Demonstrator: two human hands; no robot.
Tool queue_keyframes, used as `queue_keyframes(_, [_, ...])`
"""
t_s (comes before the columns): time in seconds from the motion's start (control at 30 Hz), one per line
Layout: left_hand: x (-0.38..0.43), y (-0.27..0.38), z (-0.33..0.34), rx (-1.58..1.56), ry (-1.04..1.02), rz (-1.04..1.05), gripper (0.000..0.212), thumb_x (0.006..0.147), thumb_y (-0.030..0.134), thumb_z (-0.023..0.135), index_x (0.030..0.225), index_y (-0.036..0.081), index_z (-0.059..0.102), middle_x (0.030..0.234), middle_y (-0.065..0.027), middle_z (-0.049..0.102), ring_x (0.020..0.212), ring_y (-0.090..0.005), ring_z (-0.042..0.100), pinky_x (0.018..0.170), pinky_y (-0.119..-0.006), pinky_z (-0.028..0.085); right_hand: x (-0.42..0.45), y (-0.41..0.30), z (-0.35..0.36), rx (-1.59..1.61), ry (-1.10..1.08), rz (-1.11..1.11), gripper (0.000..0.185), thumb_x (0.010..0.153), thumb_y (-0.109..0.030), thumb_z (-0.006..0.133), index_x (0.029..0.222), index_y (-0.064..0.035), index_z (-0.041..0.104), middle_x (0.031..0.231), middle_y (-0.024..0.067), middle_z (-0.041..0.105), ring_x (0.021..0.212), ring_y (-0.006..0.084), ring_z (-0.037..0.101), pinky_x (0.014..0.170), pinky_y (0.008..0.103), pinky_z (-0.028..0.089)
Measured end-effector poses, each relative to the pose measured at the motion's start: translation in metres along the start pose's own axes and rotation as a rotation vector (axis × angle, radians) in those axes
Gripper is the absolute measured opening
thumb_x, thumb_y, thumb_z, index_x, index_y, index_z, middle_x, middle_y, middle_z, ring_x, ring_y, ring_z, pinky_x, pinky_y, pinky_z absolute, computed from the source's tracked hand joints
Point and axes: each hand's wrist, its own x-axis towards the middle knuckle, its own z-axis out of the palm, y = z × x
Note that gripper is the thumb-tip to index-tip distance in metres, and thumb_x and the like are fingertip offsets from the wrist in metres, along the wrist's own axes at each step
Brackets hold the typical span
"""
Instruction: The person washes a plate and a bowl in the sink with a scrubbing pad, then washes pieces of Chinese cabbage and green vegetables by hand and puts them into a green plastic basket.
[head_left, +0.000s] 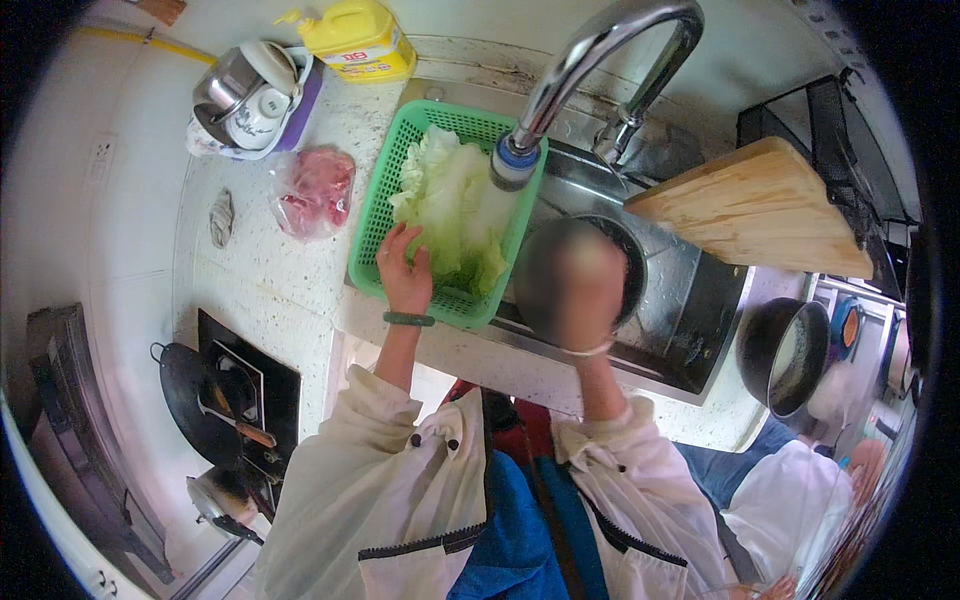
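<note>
My left hand (403, 274), with a dark green bangle at the wrist, rests at the near side of a green plastic basket (364, 240). Its fingers are spread against pale green leafy vegetable leaves (450, 217) inside. My right hand (592, 300) is over a round dark pot or bowl (636, 259) in the metal sink (664, 292). Blur covers this hand, so whether it grips anything is hidden. The chrome faucet (532, 116) ends above the basket's right side.
Bagged red meat (319, 187), a grey cloth (221, 217), stacked bowls (259, 120) and a yellow jug (360, 45) stand left. A wooden cutting board (765, 210) leans right, behind a dark pot (769, 356). A wok (187, 405) sits lower left. Another person's white clothing (787, 495) shows lower right.
</note>
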Motion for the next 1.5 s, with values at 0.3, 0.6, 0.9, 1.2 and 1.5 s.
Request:
queue_keyframes(0.3, [-0.046,-0.048,-0.044,0.256,0.044,-0.182,0.04,0.069,0.006,0.06,0.108,0.004,0.049,0.105,-0.0155,0.052,0.099,-0.031,0.046,0.086,-0.038,0.035,-0.017,0.033,0.042,-0.285,-0.353,0.091,0.045,0.081,-0.014,0.049,0.121,0.0009,0.035,0.117,0.0159,0.043,0.107,0.0268,0.042,0.092,0.0346,0.033])
queue_keyframes(0.6, [-0.021,-0.119,-0.029,0.388,0.031,-0.495,0.051,0.066,0.014,0.063,0.112,0.004,0.045,0.096,-0.0186,0.052,0.088,-0.0348,0.047,0.078,-0.042,0.039,0.007,0.106,0.092,-0.283,-0.365,0.059,0.034,0.084,-0.021,0.045,0.112,-0.0029,0.044,0.109,0.0129,0.051,0.094,0.0251,0.051,0.081,0.0331,0.041])
queue_keyframes(0.9, [-0.014,-0.112,-0.051,0.452,-0.135,-0.491,0.052,0.065,0.012,0.063,0.113,0.01,0.043,0.104,-0.0191,0.048,0.095,-0.0358,0.046,0.079,-0.043,0.039,0.029,0.023,-0.003,0.254,0.49,0.337,0.016,0.08,-0.008,0.054,0.095,-0.002,0.052,0.086,0.0033,0.052,0.075,0.008,0.046,0.065,0.0202,0.04])
queue_keyframes(1.2, [-0.017,-0.137,-0.042,0.352,-0.038,-0.361,0.05,0.065,0.006,0.062,0.111,0.014,0.043,0.1,-0.0168,0.05,0.092,-0.0355,0.048,0.076,-0.043,0.041,0.127,-0.071,0.016,0.279,-0.397,0.112,0.041,0.066,-0.018,0.071,0.1,-0.0044,0.053,0.074,0.0004,0.053,0.064,0.0091,0.046,0.058,0.0222,0.04])
queue_keyframes(1.5, [-0.018,-0.121,-0.042,0.389,-0.026,-0.418,0.053,0.066,0.006,0.062,0.114,0.016,0.042,0.104,-0.0165,0.047,0.095,-0.0356,0.046,0.077,-0.043,0.041,0.166,-0.061,0.086,0.302,-0.216,-0.034,0.032,0.066,-0.025,0.069,0.087,-0.0046,0.056,0.073,0.0091,0.059,0.067,0.0212,0.057,0.063,0.0311,0.045])
